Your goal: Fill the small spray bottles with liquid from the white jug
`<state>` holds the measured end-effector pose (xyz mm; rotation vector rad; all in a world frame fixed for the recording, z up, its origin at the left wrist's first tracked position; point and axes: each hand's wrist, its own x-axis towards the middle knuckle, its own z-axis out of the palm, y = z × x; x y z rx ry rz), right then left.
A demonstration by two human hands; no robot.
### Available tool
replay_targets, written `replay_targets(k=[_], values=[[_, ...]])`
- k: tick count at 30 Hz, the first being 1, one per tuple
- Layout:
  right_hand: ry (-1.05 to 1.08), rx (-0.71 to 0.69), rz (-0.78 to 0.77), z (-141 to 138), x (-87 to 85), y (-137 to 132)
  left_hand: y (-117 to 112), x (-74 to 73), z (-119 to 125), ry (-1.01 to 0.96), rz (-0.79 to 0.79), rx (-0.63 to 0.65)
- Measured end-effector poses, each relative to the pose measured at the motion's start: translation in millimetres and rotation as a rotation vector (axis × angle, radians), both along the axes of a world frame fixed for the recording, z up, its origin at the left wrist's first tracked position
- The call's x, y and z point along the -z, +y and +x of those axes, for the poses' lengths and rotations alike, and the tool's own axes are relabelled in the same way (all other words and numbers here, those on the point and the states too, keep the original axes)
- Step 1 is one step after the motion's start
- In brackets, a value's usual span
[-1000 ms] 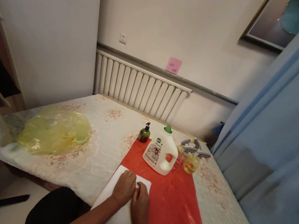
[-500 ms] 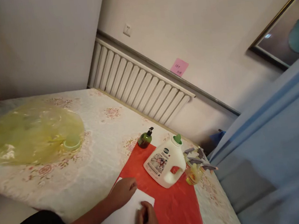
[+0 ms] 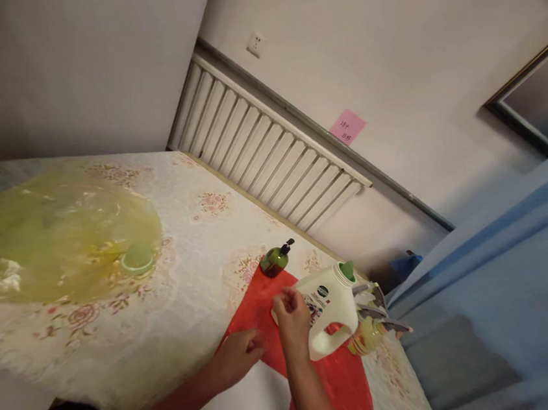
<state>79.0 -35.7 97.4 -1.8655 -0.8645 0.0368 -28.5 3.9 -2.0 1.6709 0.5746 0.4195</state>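
My right hand (image 3: 291,316) is raised against the label side of a white detergent jug (image 3: 333,306) with a green cap. Its fingers are curled together, and I cannot make out anything in them. My left hand (image 3: 238,359) rests with bent fingers on the far corner of a white cloth (image 3: 254,409). The cloth lies on a red plastic sheet (image 3: 257,301). A small green pump bottle (image 3: 274,261) stands at the sheet's far corner. Yellowish spray bottles with grey triggers (image 3: 371,326) stand just behind the jug.
The table has a floral cover (image 3: 195,252). A crumpled yellow plastic bag (image 3: 52,238) with a green ring (image 3: 137,262) lies on its left part. A white radiator (image 3: 267,140) runs along the wall behind. Blue fabric (image 3: 507,285) hangs close on the right.
My right hand left the white cloth and rose to the jug. My left hand slid a little towards the cloth's far corner. The view tilted up and to the left.
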Motion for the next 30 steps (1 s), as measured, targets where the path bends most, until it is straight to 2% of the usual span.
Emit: replay_targets(k=[3,5,7,10,16,19,24,30], values=[[-0.118,0.164,-0.174,23.0,-9.8,56.8,4.4,-0.8,1.1,-0.021,-0.139,0.033],[-0.139,0.224,-0.232,40.9,-13.3,86.4,6.3,-1.7,0.8,-0.038,-0.227,0.03],[-0.17,0.295,-0.268,58.0,-14.6,108.2,7.7,-1.8,0.5,-0.066,-0.286,0.014],[-0.211,0.369,-0.317,79.0,-12.9,128.9,9.4,-2.1,-0.4,-0.078,-0.296,-0.01],[-0.237,0.399,-0.416,105.6,-3.7,146.2,10.2,-7.3,-5.7,-0.079,-0.314,-0.019],[-0.263,0.378,-0.443,111.2,0.7,149.0,10.0,-3.9,-5.3,-0.096,-0.316,-0.016],[-0.324,0.348,-0.456,106.8,2.8,155.4,11.5,6.3,-2.3,-0.119,-0.294,-0.021],[-0.427,0.276,-0.482,100.0,-0.3,154.7,11.3,9.2,-2.3,-0.11,-0.212,-0.036]])
